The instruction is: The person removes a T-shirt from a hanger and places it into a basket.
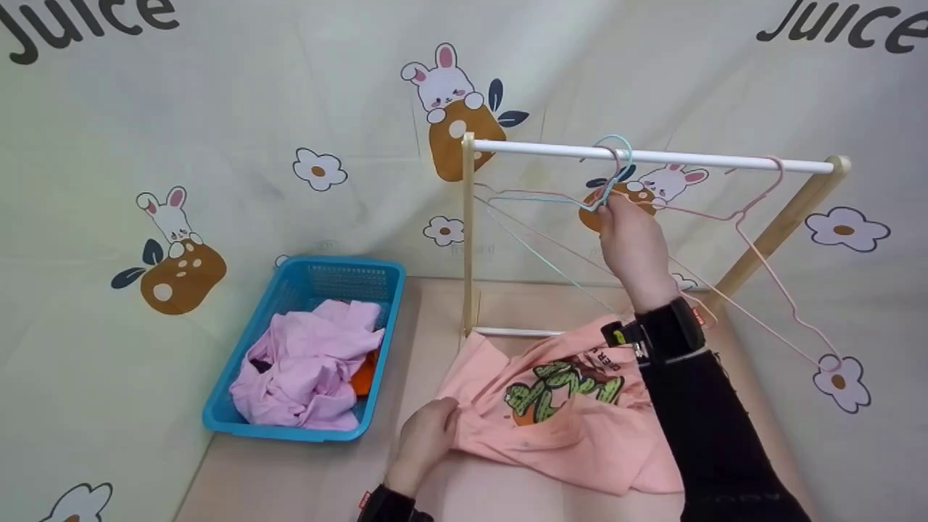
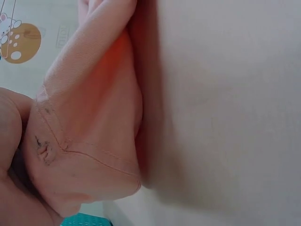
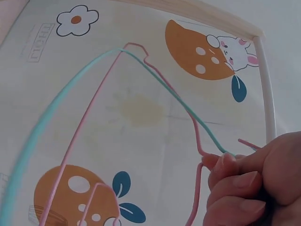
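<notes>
In the head view, a peach T-shirt (image 1: 602, 449) with a green cactus print lies rumpled under a small hanging rack. My left hand (image 1: 424, 438) pinches its left edge; the left wrist view shows thumb and finger (image 2: 9, 127) around the folded cloth. My right hand (image 1: 634, 246) is up at the rack's bar, gripping the necks of a teal hanger (image 3: 24, 155) and a pink hanger (image 3: 196, 136) together. Both hooks loop over the bar. Farther right hangs another pink hanger (image 1: 768, 268), which neither hand touches.
A blue basket (image 1: 301, 433) stands left of the shirt, holding a pink garment (image 1: 312, 362) and something orange (image 1: 364, 373). The rack has a white bar (image 1: 536, 149) and wooden side posts (image 1: 467, 239). A printed cloth backdrop rises behind it.
</notes>
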Demonstrator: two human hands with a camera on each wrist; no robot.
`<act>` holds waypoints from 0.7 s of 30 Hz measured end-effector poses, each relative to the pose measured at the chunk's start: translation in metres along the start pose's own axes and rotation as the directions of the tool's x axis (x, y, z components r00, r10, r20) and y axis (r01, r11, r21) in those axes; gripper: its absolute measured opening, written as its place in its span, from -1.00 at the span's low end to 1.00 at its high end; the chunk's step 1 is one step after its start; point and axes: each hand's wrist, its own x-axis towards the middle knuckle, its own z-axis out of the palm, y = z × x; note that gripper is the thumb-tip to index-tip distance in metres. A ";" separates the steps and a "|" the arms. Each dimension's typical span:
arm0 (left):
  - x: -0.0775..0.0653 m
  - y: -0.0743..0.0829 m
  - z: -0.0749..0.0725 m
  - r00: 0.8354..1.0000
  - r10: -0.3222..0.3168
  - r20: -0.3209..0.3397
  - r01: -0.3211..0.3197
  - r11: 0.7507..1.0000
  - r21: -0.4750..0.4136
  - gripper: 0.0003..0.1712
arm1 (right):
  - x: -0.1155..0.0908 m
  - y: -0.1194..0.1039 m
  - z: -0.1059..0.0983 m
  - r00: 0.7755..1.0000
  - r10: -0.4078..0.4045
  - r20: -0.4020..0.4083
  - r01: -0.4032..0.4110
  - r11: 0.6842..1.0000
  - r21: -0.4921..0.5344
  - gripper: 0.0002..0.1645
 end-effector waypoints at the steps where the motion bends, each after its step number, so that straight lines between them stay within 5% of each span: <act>1: 0.000 0.000 0.000 1.000 0.005 -0.005 -0.005 1.000 0.003 -0.95 | 0.001 0.000 -0.001 1.000 0.002 -0.002 -0.002 1.000 0.005 -0.70; 15: -0.003 -0.002 0.002 1.000 -0.004 0.013 0.004 1.000 0.000 -0.88 | 0.003 -0.014 -0.008 1.000 -0.013 -0.019 0.014 1.000 0.020 -0.73; 21: -0.004 -0.003 0.002 1.000 -0.008 0.021 0.008 1.000 -0.007 -0.88 | -0.002 -0.014 -0.018 0.999 0.007 -0.054 -0.010 0.999 -0.051 -0.70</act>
